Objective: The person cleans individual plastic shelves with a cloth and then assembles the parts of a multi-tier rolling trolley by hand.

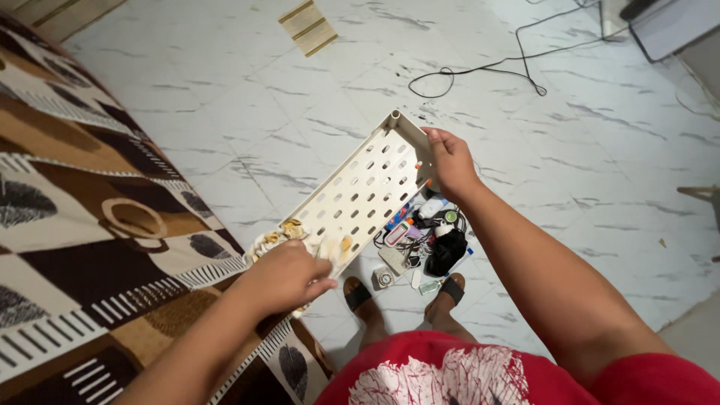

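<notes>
1. The tray [360, 196] is a long, cream plastic piece with rows of oval holes and a raised rim; it is held tilted above the floor, in front of the person.
2. The right hand [450, 161] is closed around the tray's far end, thumb on top.
3. The left hand [285, 277] is curled shut on a crumpled, yellow-stained cloth [281, 234], pressed against the tray's near end.
4. Below the tray, a pile [424, 240] of small mixed items lies on the floor, just by the person's sandalled feet.
5. The floor [247, 105] is glossy white marble-patterned tile, with a thin black cable [480, 69] looping across it.
6. A patterned brown, cream and black rug [82, 225] lies to the left.
</notes>
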